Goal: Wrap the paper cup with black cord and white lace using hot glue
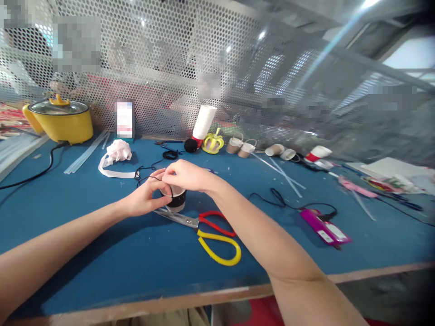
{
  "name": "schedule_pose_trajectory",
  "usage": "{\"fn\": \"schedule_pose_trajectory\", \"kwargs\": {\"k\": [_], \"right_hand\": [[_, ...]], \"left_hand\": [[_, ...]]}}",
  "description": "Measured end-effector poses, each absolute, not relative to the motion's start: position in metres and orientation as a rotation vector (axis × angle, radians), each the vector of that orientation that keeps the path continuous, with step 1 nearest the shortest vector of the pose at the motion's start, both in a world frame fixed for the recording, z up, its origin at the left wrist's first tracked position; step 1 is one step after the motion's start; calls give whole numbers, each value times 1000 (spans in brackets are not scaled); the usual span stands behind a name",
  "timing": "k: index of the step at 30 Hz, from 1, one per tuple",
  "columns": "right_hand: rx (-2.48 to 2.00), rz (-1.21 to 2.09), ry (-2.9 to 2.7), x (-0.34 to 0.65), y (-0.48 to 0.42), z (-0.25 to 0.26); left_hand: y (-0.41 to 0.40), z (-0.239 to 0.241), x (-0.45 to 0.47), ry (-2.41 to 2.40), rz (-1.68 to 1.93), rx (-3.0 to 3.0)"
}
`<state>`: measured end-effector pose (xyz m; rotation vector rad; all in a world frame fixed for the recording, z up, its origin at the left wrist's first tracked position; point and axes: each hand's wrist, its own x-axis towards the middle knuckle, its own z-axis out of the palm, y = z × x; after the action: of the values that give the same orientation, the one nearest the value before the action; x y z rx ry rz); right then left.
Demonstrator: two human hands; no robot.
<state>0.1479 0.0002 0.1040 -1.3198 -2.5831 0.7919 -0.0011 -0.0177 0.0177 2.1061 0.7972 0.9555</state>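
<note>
Between my hands stands a small white paper cup (176,207) with a black band wound around its side. My left hand (147,195) is closed around the cup's left side, fingers at its rim. Above the rim, my right hand (185,174) pinches a black cord (154,177), its fingertips close to those of my left hand. The cord trails back to a loose tangle on the table. My right hand partly hides the cup's top. Large scissors (190,222) with one red and one yellow handle lie in front of the cup, blades pointing left.
A yellow electric pot (68,122) stands back left, near crumpled white ribbon (118,151). Along the mesh partition (163,68) are a phone (124,118), stacked paper cups (205,121), a yellow woven basket (213,144) and small cups with handles (234,145). A purple power strip (322,228) lies right.
</note>
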Motion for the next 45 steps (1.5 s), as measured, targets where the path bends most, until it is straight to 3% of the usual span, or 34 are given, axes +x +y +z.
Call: {"fn": "schedule_pose_trajectory", "kwargs": {"k": [3, 7, 19, 45], "right_hand": [[-1288, 985, -2420, 152, 2, 98], [-1293, 976, -2117, 157, 4, 83], [-935, 1310, -1365, 191, -17, 69], [-985, 1319, -1170, 203, -33, 51]], "left_hand": [[-19, 22, 0, 788, 932, 2168], [-15, 20, -2, 787, 925, 2145], [-16, 25, -5, 692, 870, 1476], [-20, 31, -5, 585, 772, 1283]]}}
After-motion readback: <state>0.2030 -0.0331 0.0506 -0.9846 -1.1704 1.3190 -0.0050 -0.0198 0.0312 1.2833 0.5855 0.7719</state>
